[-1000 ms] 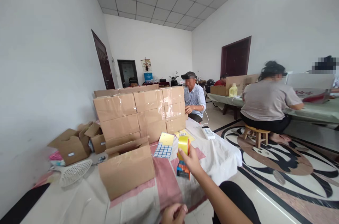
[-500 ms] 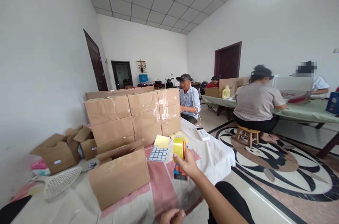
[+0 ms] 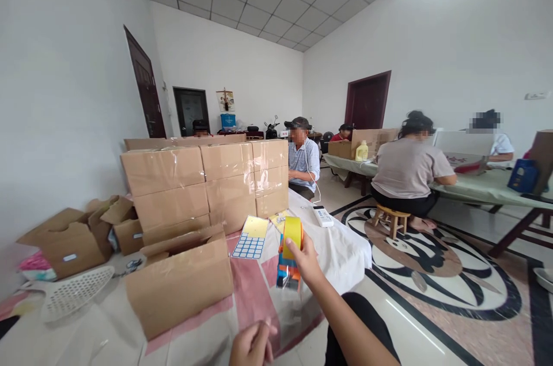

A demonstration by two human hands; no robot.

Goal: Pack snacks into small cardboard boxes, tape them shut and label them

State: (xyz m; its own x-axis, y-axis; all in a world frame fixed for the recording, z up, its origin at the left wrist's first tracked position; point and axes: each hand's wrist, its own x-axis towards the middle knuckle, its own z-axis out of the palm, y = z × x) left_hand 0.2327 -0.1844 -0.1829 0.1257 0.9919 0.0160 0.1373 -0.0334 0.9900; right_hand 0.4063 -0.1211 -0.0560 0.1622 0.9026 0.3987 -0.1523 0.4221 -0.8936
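My right hand [image 3: 306,256] is closed around a tape dispenser [image 3: 287,274] with a blue and orange frame and a yellow roll of tape [image 3: 294,234]. It is held above the front part of the cloth-covered table. At the bottom edge, my left hand [image 3: 254,344] has its fingers curled in, and nothing shows in them. Left of the dispenser stands a cardboard box [image 3: 181,288] with its top open. A yellow and blue sheet of labels [image 3: 250,237] lies on the cloth between that box and the dispenser.
Taped cardboard boxes [image 3: 168,173] are stacked behind the opened box. More opened cartons [image 3: 71,245] and a white perforated scoop [image 3: 78,294] are at the left. A white device [image 3: 323,217] lies near the table's right side. A person [image 3: 302,158] sits beyond; others sit at another table [image 3: 479,184].
My left hand has risen further into view and shifted left. The tape dispenser has turned in my right hand, showing more of its frame. The whole view has shifted slightly.
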